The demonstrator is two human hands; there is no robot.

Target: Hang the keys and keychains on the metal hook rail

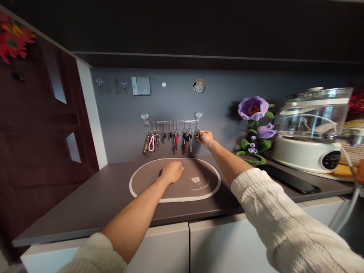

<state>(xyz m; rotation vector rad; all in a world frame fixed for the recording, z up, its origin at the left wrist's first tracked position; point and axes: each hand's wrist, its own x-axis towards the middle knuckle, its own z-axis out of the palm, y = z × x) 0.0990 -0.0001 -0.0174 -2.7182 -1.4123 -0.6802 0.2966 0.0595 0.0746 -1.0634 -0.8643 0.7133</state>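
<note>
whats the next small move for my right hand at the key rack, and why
I'd probably keep your right hand still and check the ring before letting go or pulling away. Its fingers hold a red fob right at the right end of the rack, and I can't tell if its ring is on a hook.

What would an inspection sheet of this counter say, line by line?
Surface: dark counter; oval mat lying flat.
Things: clear rack on the wall, with hanging keys.
Clutter: black phone, purple flowers and white-based appliance, all at right.
Hands: left hand rests on the mat, fingers curled; right hand grips a reddish item at the rack's right end.
Cables: white cord beside the appliance, hanging past the counter edge.
Surroundings: grey wall behind; dark red-brown door at left.
</note>
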